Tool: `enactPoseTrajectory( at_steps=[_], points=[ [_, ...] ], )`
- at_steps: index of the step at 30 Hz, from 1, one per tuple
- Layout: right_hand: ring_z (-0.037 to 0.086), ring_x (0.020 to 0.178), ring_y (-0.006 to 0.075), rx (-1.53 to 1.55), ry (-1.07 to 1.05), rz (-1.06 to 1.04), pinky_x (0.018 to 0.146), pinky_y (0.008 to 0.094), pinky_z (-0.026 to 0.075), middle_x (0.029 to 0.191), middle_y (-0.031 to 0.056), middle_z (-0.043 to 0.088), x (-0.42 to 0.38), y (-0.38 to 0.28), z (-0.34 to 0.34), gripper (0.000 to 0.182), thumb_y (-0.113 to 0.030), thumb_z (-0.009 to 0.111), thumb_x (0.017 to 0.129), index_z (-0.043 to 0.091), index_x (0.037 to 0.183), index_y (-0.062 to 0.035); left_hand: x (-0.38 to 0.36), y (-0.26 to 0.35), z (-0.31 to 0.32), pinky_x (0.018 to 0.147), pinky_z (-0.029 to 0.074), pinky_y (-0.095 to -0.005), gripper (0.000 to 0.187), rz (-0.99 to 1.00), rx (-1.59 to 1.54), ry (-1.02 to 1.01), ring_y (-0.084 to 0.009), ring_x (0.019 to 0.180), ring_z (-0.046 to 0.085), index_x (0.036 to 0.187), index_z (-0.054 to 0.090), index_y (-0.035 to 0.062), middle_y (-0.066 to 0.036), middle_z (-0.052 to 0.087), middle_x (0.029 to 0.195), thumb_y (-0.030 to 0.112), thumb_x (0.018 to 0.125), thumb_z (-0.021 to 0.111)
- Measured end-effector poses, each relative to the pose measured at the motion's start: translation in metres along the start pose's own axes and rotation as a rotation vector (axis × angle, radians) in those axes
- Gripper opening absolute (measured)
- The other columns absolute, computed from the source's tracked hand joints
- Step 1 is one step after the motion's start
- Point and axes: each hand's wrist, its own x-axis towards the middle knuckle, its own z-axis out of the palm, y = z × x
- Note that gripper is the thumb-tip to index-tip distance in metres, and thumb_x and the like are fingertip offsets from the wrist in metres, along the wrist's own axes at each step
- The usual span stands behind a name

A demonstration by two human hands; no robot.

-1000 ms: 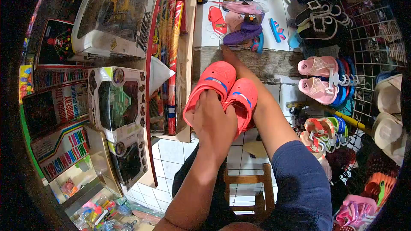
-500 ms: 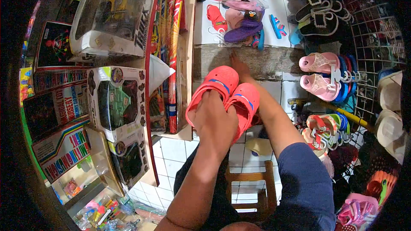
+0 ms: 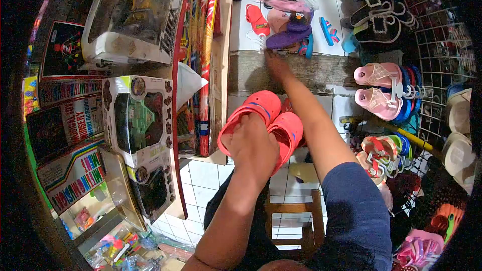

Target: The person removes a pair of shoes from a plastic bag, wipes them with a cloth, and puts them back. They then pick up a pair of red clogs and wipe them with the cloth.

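My left hand (image 3: 249,143) is closed on a pair of red clogs (image 3: 258,103), its fingers pushed into their openings. Each clog has a blue stripe across its top, and the pair is held up, toes away from me. Farther forward, my right hand (image 3: 277,68) stretches over a worn wooden plank (image 3: 246,73), fingers extended and nothing seen in them. Just beyond its fingertips lie purple slippers (image 3: 288,38) with a cartoon face. Beside these are a red pair of sandals (image 3: 257,20) with a white hanger (image 3: 256,39), partly on the white tiles.
Boxed toys (image 3: 138,120) fill shelves on the left. On the right, pink sandals (image 3: 376,103) and other footwear hang on a wire rack (image 3: 442,45), with a yellow pole (image 3: 411,139) below. A wooden stool (image 3: 296,206) stands beneath my arms. Blue-pink sandals (image 3: 329,31) lie ahead.
My right hand has reached farther forward and slightly left, closer to the purple slippers. The clogs in my left hand have dropped slightly lower in view.
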Motion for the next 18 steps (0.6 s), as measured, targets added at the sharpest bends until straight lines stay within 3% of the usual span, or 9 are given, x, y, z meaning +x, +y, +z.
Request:
enactPoseTrajectory(
  at_steps=[3, 7, 9, 13, 15, 16, 18],
  points=[
    [0.057, 0.115, 0.0371, 0.002, -0.146, 0.18, 0.095, 0.0501, 0.05, 0.135, 0.0208, 0.053, -0.007, -0.002, 0.007, 0.044, -0.014, 0.051, 0.089, 0.051, 0.132, -0.0004, 0.001, 0.003, -0.005, 0.078, 0.043, -0.0544, 0.03, -0.009, -0.006, -0.025, -0.0387, 0.098, 0.064, 0.102, 0.061, -0.001, -0.023, 0.064, 0.107, 0.006, 0.073, 0.065],
    [0.055, 0.117, 0.036, -0.146, -0.205, 0.062, 0.095, 0.041, 0.051, 0.128, 0.0196, 0.056, -0.054, -0.003, 0.013, 0.035, -0.007, 0.053, 0.087, 0.055, 0.121, 0.001, -0.001, 0.003, -0.004, 0.077, 0.043, -0.0548, 0.031, 0.026, -0.023, 0.014, -0.0391, 0.098, 0.064, 0.104, 0.061, -0.001, -0.022, 0.064, 0.108, 0.006, 0.073, 0.065],
    [0.056, 0.111, 0.0366, -0.234, 0.068, -0.041, 0.093, 0.0408, 0.05, 0.116, 0.0189, 0.058, -0.091, 0.01, 0.041, 0.025, -0.008, 0.052, 0.088, 0.057, 0.11, 0.0005, -0.001, 0.007, -0.008, 0.078, 0.043, -0.0551, 0.031, 0.009, -0.041, -0.057, -0.0397, 0.098, 0.063, 0.104, 0.062, -0.0014, -0.022, 0.064, 0.108, 0.007, 0.074, 0.066],
    [0.058, 0.104, 0.0361, -0.327, 0.151, -0.122, 0.088, 0.0448, 0.05, 0.11, 0.0186, 0.06, -0.11, 0.01, 0.02, 0.024, -0.01, 0.052, 0.088, 0.057, 0.108, 0.0, -0.004, 0.009, -0.002, 0.079, 0.043, -0.055, 0.029, 0.017, -0.054, -0.058, -0.0403, 0.097, 0.064, 0.101, 0.062, -0.0019, -0.023, 0.064, 0.107, 0.006, 0.074, 0.066],
    [0.053, 0.117, 0.0446, 0.04, -0.13, 0.275, 0.097, 0.0494, 0.048, 0.129, 0.0234, 0.054, -0.107, 0.014, 0.028, 0.051, -0.005, 0.054, 0.087, 0.046, 0.137, 0.0012, -0.005, 0.011, 0.0, 0.08, 0.043, -0.0553, 0.028, 0.049, -0.096, -0.071, -0.0408, 0.097, 0.063, 0.1, 0.062, -0.0017, -0.023, 0.064, 0.106, 0.006, 0.074, 0.067],
    [0.053, 0.117, 0.0446, 0.038, -0.128, 0.278, 0.097, 0.0494, 0.048, 0.129, 0.0234, 0.054, -0.109, 0.017, 0.03, 0.051, -0.005, 0.054, 0.087, 0.046, 0.137, 0.0012, -0.005, 0.012, 0.0, 0.08, 0.043, -0.0553, 0.028, 0.053, -0.097, -0.071, -0.0408, 0.097, 0.063, 0.1, 0.062, -0.0017, -0.023, 0.064, 0.106, 0.006, 0.074, 0.067],
    [0.057, 0.108, 0.045, 0.195, -0.233, 0.482, 0.091, 0.0485, 0.05, 0.124, 0.0262, 0.055, -0.111, 0.014, 0.02, 0.051, -0.001, 0.057, 0.082, 0.048, 0.132, 0.0023, -0.005, 0.017, -0.001, 0.081, 0.042, -0.0555, 0.028, 0.06, -0.092, -0.08, -0.041, 0.097, 0.063, 0.101, 0.061, -0.0016, -0.023, 0.064, 0.106, 0.006, 0.075, 0.067]
  ],
)
